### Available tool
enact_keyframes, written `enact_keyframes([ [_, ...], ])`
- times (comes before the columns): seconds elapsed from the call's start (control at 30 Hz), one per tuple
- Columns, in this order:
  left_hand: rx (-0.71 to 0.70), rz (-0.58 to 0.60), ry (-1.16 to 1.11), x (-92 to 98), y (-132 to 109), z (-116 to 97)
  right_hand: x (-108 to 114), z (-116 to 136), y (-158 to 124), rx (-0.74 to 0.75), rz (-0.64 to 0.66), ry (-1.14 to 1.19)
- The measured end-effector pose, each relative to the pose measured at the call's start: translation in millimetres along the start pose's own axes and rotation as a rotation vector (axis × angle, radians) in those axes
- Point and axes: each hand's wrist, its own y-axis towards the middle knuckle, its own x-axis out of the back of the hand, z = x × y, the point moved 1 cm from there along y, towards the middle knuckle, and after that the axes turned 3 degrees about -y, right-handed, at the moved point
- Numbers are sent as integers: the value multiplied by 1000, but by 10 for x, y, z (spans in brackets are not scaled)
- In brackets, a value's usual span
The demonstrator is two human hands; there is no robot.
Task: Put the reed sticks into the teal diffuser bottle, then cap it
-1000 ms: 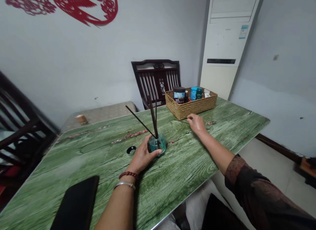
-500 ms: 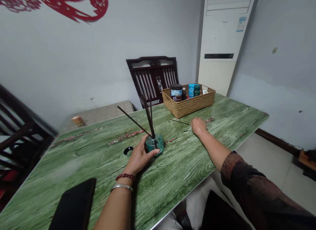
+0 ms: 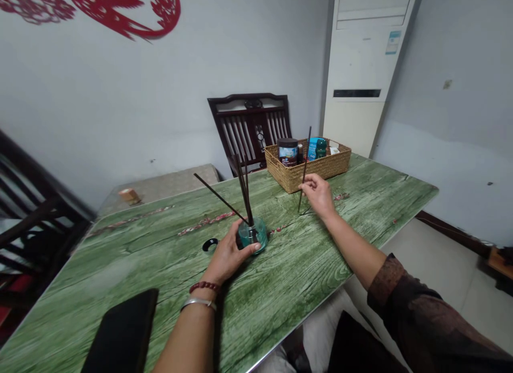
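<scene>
My left hand (image 3: pixel 232 251) is wrapped round a small teal glass diffuser bottle (image 3: pixel 258 235) that stands on the green table. Several dark reed sticks (image 3: pixel 244 194) rise from the bottle's neck, one of them leaning far to the left. Between thumb and fingers of my right hand (image 3: pixel 318 194) is a single dark reed stick (image 3: pixel 305 167), held nearly upright above the table in front of the basket. A black ring-shaped cap (image 3: pixel 209 245) lies just left of the bottle.
A woven basket (image 3: pixel 308 175) with a brown-lidded jar (image 3: pixel 287 152) and other packages sits at the table's far side. A black flat object (image 3: pixel 122 330) lies at the front left. Behind the green table (image 3: pixel 280 298) stands a dark wooden chair (image 3: pixel 250 119).
My right hand has lifted the reed stick off the table and turned it from lying flat to nearly upright. My left hand still holds the bottle in place.
</scene>
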Motion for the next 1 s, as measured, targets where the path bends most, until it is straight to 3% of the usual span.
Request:
enact_keyframes([
  [0.13, -6, 7, -5, 0, 2, -1, -177, 471, -80, 18, 140, 414],
  [0.3, -22, 6, -24, -4, 1, 5, -506, 752, -201, 68, 260, 488],
  [0.47, -46, -1, -47, -11, 4, 11, -756, 679, -202, 96, 255, 392],
  [0.63, -61, -13, -40, -17, 4, 27, -876, 593, -294, 98, 321, 151],
  [0.83, -58, -1, -13, -13, -2, 32, -724, 574, -483, 285, 337, -214],
  [1.0, -6, -38, 36, -6, -26, -32, -638, 217, -337, 161, 280, -369],
])
